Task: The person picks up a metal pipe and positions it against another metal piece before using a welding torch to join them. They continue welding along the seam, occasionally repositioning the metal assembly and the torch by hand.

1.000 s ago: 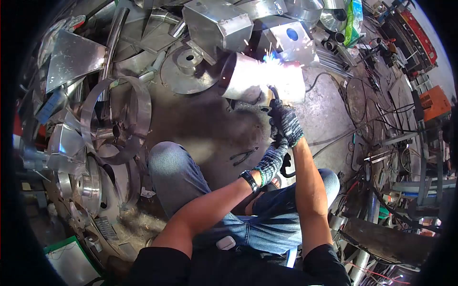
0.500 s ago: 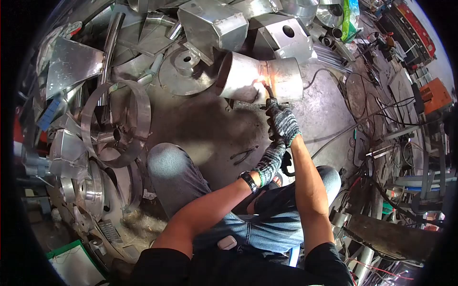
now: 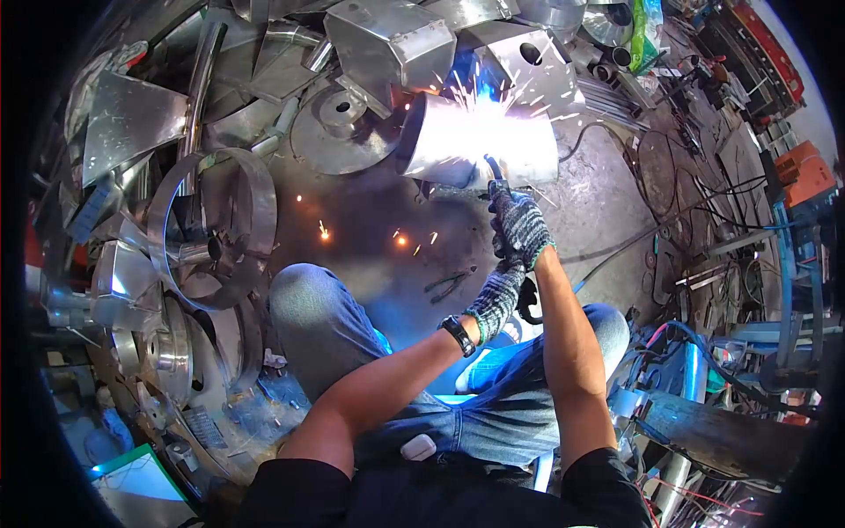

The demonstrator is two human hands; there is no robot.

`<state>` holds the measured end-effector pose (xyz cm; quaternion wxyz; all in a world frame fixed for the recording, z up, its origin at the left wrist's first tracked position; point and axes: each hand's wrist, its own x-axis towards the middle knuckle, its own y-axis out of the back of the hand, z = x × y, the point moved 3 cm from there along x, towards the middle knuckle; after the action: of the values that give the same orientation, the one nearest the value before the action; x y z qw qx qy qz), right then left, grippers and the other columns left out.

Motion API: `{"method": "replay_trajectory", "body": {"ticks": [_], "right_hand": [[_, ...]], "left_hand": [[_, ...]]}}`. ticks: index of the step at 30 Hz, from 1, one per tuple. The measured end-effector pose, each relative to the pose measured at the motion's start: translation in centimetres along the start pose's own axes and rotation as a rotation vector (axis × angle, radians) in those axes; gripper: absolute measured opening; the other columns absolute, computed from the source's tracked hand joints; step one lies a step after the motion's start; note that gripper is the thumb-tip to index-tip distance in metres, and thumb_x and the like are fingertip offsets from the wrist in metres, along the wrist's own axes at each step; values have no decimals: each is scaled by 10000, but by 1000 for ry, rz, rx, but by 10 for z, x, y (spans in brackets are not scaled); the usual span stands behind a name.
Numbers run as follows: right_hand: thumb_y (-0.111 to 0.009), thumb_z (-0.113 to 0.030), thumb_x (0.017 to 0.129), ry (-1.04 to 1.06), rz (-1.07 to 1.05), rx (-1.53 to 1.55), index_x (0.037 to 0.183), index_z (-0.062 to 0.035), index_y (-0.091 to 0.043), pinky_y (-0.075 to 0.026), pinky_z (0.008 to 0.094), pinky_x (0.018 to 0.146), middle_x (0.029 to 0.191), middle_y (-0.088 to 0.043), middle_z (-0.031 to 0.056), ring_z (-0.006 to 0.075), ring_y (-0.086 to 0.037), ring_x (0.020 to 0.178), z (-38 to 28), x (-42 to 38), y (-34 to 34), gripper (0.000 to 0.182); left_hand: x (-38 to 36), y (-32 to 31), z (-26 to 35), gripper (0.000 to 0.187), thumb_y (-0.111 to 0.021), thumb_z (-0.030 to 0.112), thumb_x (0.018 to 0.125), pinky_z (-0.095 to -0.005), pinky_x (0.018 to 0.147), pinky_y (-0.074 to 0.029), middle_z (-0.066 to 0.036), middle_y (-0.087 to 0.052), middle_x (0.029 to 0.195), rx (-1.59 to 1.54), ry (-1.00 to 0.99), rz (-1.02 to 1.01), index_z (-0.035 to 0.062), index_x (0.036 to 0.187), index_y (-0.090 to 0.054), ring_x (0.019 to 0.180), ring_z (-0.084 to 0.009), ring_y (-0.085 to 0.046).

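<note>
A welding torch (image 3: 495, 169) points up at a metal cylinder (image 3: 543, 150) lying on the floor, and a white-blue glare with sparks hides much of the cylinder's surface. My right hand (image 3: 521, 223), in a grey knitted glove, is closed around the torch handle. Below and left of it, my left hand (image 3: 500, 297), gloved too and with a black band at the wrist, is closed against the right hand and the lower part of the handle. A pair of pliers (image 3: 449, 283) lies on the floor to the left of my hands.
Folded metal boxes (image 3: 392, 48) and a round plate (image 3: 339, 141) lie beyond and to the left. A large metal ring (image 3: 266, 207) stands at the left. Cables (image 3: 607, 264) cross the floor at the right, near an orange box (image 3: 803, 173). My knees flank the work.
The small glow at the torch tip has become a bright arc, with sparks flying and some landing on the floor. Blue light now falls on the surroundings. Both hands have barely moved.
</note>
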<state>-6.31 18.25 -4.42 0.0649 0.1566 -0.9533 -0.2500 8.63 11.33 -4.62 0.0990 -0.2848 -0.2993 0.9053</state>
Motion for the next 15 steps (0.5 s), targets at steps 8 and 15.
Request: {"method": "replay_trajectory", "body": {"ticks": [8,15], "right_hand": [[-569,-671,1025,-582,87,230,987,1,-679,-488,381,497,685,-597,75,190,-578,530,-60,-12,5,682],[-555,-667,1033,-265,-3,104,996,-14,-664,-446,373,441,675,-580,68,194,-533,478,-37,-9,3,663]], "left_hand": [[1,5,5,411,-424,419,1171,-349,670,-524,-42,-690,891,292,-65,108,63,1189,-627,764,-133,-624],[-5,-3,3,477,-452,502,1150,-335,679,-568,-55,-695,905,-25,48,-20,68,1228,-633,791,-162,-669]]}}
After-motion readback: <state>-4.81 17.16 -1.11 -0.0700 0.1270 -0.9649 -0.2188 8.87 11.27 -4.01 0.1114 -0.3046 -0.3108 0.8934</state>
